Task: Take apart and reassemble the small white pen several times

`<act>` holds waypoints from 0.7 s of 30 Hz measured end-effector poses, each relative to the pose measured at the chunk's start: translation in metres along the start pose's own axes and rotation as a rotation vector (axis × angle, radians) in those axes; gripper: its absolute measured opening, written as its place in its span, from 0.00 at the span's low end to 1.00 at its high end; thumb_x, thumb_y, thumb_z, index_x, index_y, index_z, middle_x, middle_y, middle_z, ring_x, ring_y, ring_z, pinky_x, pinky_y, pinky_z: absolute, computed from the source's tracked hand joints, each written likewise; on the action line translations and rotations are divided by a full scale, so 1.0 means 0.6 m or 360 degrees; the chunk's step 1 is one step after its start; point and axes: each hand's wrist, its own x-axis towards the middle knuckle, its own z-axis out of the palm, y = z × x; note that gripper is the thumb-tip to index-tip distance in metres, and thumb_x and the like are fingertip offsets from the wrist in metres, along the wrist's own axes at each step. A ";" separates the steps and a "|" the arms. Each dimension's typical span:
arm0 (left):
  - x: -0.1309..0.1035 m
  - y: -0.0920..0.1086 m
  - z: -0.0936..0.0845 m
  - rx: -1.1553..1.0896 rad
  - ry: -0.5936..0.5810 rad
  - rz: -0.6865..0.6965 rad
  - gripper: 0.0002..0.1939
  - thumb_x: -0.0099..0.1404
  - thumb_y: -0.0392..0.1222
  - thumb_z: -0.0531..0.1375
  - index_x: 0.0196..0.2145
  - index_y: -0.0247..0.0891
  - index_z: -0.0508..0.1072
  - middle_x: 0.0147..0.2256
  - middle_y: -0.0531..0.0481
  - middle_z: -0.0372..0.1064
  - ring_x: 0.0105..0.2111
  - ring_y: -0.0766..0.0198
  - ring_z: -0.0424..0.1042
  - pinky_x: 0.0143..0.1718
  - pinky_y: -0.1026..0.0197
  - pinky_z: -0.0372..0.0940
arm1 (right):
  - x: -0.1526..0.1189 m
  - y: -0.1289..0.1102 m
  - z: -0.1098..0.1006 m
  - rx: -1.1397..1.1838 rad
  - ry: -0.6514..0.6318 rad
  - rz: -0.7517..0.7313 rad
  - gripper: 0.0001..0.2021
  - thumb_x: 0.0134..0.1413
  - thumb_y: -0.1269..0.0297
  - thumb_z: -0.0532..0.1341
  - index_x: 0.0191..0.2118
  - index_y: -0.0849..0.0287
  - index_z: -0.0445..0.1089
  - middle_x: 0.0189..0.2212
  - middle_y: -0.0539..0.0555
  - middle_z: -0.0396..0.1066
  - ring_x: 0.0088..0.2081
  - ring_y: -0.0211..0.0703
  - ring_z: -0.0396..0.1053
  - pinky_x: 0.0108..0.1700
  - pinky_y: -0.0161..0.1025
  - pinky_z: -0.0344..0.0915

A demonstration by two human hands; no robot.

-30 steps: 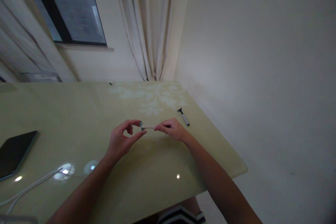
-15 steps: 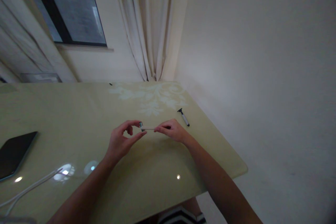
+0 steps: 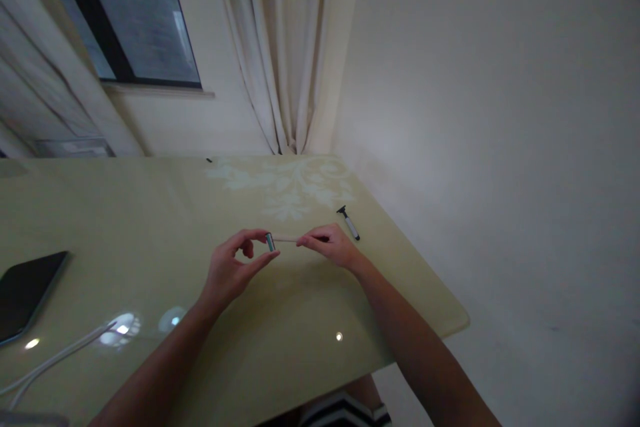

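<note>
Between the thumb and index finger of my left hand (image 3: 231, 267) is a small razor cartridge (image 3: 271, 242), held by its ends and tilted slightly. My right hand (image 3: 330, 245) pinches a thin pale stick (image 3: 286, 239), which looks like a cotton swab. The stick's far end reaches the upper part of the cartridge; its tip is too small to make out. Just beyond my right hand, a razor handle (image 3: 352, 227) with a dark T-shaped head and a grey grip lies on the table.
The glossy pale table (image 3: 165, 227) has a right edge close to the wall. At left lie a dark tablet-like slab (image 3: 33, 290) and a white cable (image 3: 63, 355). A tiny dark piece (image 3: 209, 160) sits near the back edge. Curtains (image 3: 280, 47) hang behind.
The stick's tip has moved up along the cartridge, with my right hand shifting slightly up and right. The cartridge now shows more of its face. My left hand stays almost still.
</note>
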 end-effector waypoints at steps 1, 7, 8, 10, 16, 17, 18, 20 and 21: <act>0.000 0.000 0.000 -0.0003 0.0002 0.0007 0.17 0.60 0.52 0.71 0.44 0.43 0.80 0.31 0.54 0.75 0.25 0.67 0.67 0.30 0.64 0.66 | 0.000 0.000 0.000 0.0031 -0.0045 -0.0008 0.27 0.63 0.41 0.62 0.38 0.63 0.84 0.19 0.47 0.61 0.24 0.34 0.54 0.27 0.35 0.48; -0.001 0.003 0.001 -0.0003 -0.0015 0.0052 0.17 0.59 0.52 0.72 0.43 0.42 0.79 0.30 0.55 0.75 0.25 0.68 0.66 0.30 0.65 0.65 | 0.002 0.000 0.002 -0.0051 0.0057 0.0001 0.27 0.64 0.41 0.62 0.36 0.64 0.84 0.19 0.47 0.59 0.24 0.34 0.54 0.27 0.35 0.47; -0.001 0.004 0.001 -0.0002 -0.0017 0.0055 0.17 0.60 0.52 0.72 0.43 0.42 0.79 0.30 0.55 0.75 0.25 0.68 0.67 0.30 0.65 0.65 | 0.003 0.001 0.003 -0.0044 0.0056 -0.0001 0.28 0.63 0.41 0.62 0.36 0.64 0.84 0.19 0.47 0.60 0.24 0.34 0.54 0.27 0.35 0.47; -0.001 0.005 0.001 0.0002 -0.0006 0.0064 0.17 0.60 0.51 0.71 0.44 0.42 0.79 0.30 0.55 0.74 0.25 0.68 0.67 0.30 0.66 0.65 | 0.003 0.003 0.004 -0.0017 0.0016 -0.0003 0.28 0.63 0.40 0.62 0.37 0.64 0.84 0.19 0.47 0.60 0.24 0.34 0.54 0.27 0.35 0.47; -0.002 0.005 0.000 0.0011 -0.0016 0.0082 0.16 0.60 0.51 0.71 0.43 0.42 0.80 0.29 0.56 0.74 0.25 0.68 0.66 0.30 0.66 0.65 | 0.003 0.007 0.007 -0.0062 0.0118 -0.0005 0.30 0.63 0.38 0.61 0.37 0.64 0.84 0.20 0.49 0.65 0.25 0.35 0.57 0.27 0.34 0.49; -0.002 0.004 0.000 0.0008 -0.0020 0.0080 0.17 0.60 0.51 0.71 0.44 0.42 0.79 0.30 0.56 0.74 0.25 0.68 0.66 0.30 0.66 0.65 | 0.003 0.007 0.007 -0.0043 0.0085 -0.0005 0.29 0.63 0.38 0.61 0.38 0.63 0.84 0.20 0.49 0.65 0.24 0.35 0.57 0.27 0.34 0.49; -0.002 0.004 0.000 0.0005 -0.0020 0.0078 0.17 0.60 0.51 0.71 0.44 0.42 0.79 0.30 0.55 0.74 0.25 0.68 0.66 0.30 0.66 0.65 | 0.003 0.007 0.008 -0.0029 0.0057 -0.0002 0.29 0.63 0.38 0.61 0.38 0.63 0.84 0.20 0.48 0.64 0.24 0.35 0.57 0.27 0.34 0.49; -0.002 0.003 0.001 -0.0006 -0.0024 0.0075 0.18 0.60 0.52 0.72 0.44 0.42 0.79 0.30 0.55 0.74 0.25 0.68 0.67 0.30 0.65 0.65 | 0.004 0.006 0.009 -0.0040 0.0072 -0.0001 0.29 0.63 0.39 0.62 0.37 0.64 0.84 0.19 0.48 0.63 0.24 0.35 0.57 0.27 0.34 0.49; -0.002 0.003 0.001 -0.0011 -0.0028 0.0072 0.18 0.59 0.52 0.72 0.44 0.42 0.79 0.30 0.55 0.74 0.25 0.68 0.67 0.30 0.65 0.66 | 0.004 0.006 0.009 -0.0057 0.0113 -0.0004 0.29 0.63 0.39 0.61 0.36 0.64 0.84 0.19 0.49 0.64 0.24 0.35 0.57 0.27 0.34 0.49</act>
